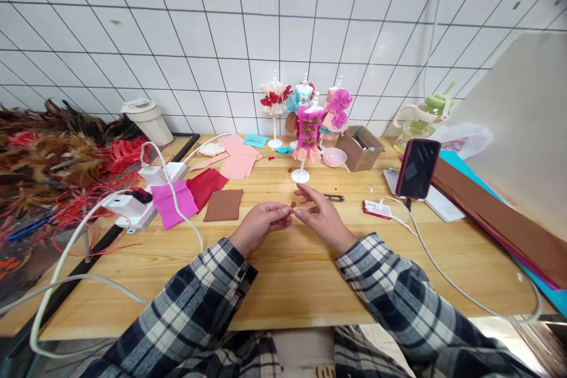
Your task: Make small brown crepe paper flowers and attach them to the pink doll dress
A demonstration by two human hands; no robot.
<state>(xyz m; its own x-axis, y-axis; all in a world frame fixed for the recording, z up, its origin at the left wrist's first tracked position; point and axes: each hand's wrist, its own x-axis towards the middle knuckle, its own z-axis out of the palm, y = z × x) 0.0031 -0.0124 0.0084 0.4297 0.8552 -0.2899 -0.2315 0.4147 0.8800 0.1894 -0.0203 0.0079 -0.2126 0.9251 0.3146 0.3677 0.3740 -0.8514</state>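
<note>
My left hand [266, 223] pinches a small brown piece [293, 205] between thumb and fingertips, above the front middle of the table. It looks like the brown crepe paper, but it is too small to make out its shape. My right hand [325, 217] is close beside it, fingers apart, fingertips near the piece; whether they touch it I cannot tell. Just beyond my hands stands a mini dress form [309, 130] in a magenta paper top with brown bows and a peach skirt. A brown paper square [222, 205] lies left of my left hand.
Several dressed forms [274, 100] stand behind, with a pink bowl [334, 157] and cardboard box [361, 147]. Thread snips [333, 197] lie beyond my right hand. A phone [419, 168] stands right; power strips [133, 212], cables and feathers [48, 159] fill the left.
</note>
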